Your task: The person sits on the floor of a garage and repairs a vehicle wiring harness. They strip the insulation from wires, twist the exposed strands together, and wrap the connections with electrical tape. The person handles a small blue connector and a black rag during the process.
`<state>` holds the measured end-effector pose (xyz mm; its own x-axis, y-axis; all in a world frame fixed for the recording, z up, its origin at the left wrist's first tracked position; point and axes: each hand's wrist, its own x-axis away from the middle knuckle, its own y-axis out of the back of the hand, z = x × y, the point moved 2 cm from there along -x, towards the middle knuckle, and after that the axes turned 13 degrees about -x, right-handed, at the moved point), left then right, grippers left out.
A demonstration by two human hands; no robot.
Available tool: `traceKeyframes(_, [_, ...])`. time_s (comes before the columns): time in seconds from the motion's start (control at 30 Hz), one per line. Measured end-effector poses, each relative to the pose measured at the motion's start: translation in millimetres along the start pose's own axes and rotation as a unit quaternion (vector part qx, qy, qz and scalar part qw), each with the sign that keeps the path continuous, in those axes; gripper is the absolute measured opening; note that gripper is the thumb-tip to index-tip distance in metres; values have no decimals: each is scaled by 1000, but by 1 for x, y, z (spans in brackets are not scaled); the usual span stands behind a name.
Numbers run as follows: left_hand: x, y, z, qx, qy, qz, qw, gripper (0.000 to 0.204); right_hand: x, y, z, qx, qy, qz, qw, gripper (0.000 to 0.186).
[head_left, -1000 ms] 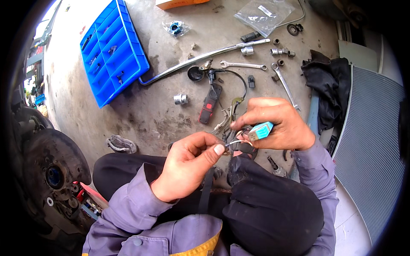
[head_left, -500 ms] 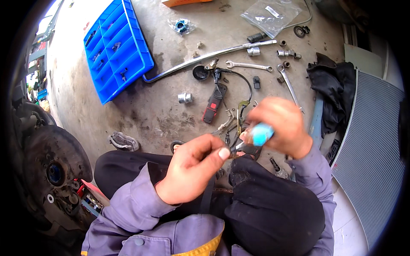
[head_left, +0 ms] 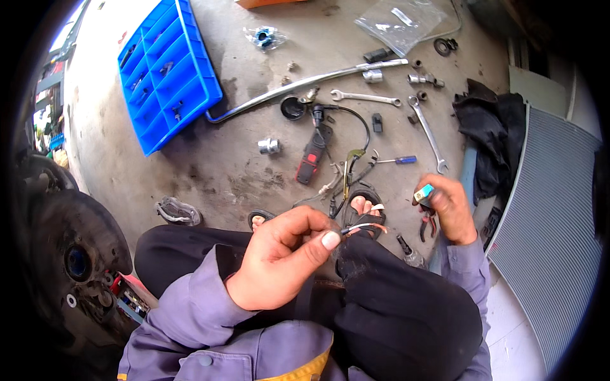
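My left hand [head_left: 286,254] pinches a dark cable whose end shows thin stripped wires [head_left: 365,227], white and copper-coloured, over my lap. At right, my right hand [head_left: 451,209] is closed around a small teal rectangular object [head_left: 424,194], apart from the wires. Red-handled pliers [head_left: 429,223] lie just below it. Above lies a blue-handled screwdriver [head_left: 404,160]. A black-and-red handheld device [head_left: 313,154] with a cable and fitting lies on the floor ahead, among tangled leads [head_left: 337,184].
A blue compartment tray [head_left: 165,79] sits back left. A long steel bar [head_left: 305,83], wrenches [head_left: 429,133], sockets [head_left: 269,146] and bags [head_left: 400,25] are spread ahead. A brake disc [head_left: 86,222] stands left; a ridged panel [head_left: 546,235] and black cloth [head_left: 492,140] lie right.
My right hand has moved right, away from the wires, with the teal object still in it, uncovering the screwdriver and pliers. My left hand has shifted slightly, still holding the cable.
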<state>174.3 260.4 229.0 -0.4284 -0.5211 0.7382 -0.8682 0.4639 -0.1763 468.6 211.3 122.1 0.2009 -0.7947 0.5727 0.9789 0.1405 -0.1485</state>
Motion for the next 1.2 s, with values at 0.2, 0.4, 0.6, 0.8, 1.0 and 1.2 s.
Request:
traceKeyframes(0.2, [-6,-3,-1,63,45,46,996,19,-40,-65,38,-103,-12,54,993,59])
traceKeyframes(0.4, [-7,-3,4,59,44,13,997,20,-42,-79,31,-127,-4,55,990,63])
traceKeyframes(0.6, [-8,-5,2,52,36,4,998,20,-42,-78,33,-122,0,65,990,63])
traceKeyframes(0.8, [-9,-5,2,61,43,11,997,20,-40,-76,29,-119,-5,58,991,63])
traceKeyframes(1.0, [-7,-3,1,59,43,8,997,20,-41,-76,32,-149,-13,64,987,62])
traceKeyframes(1.2, [-7,-3,3,-23,18,-14,999,18,-41,-58,65,-105,198,103,969,29])
